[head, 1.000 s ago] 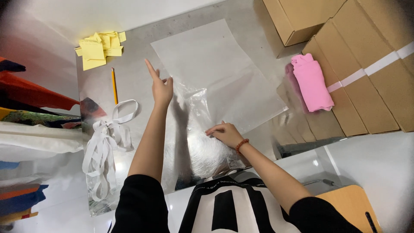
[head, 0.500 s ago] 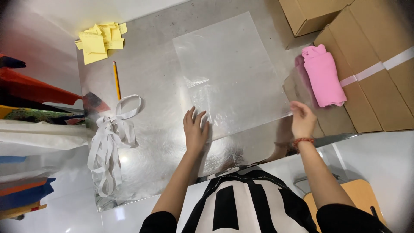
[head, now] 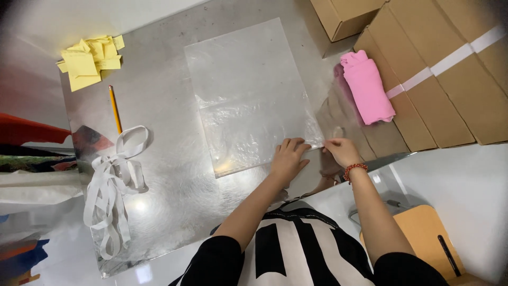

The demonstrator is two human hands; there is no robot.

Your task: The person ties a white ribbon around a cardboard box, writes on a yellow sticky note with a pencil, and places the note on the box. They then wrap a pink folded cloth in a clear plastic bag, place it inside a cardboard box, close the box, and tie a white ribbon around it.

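Here | left hand [head: 288,157] flat, pressed on clear plastic bag [head: 252,95] near corner | right hand [head: 342,151] pinched same corner | near metal table [head: 159,111] front edge

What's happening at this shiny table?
A person has a clear plastic bag lying flat on a polished metal table. The left hand presses on the bag's near right corner, and the right hand pinches the edge beside it. A rolled pink cloth rests on brown cardboard boxes; white ribbon loops, a yellow pencil and yellow paper notes lie to the left.
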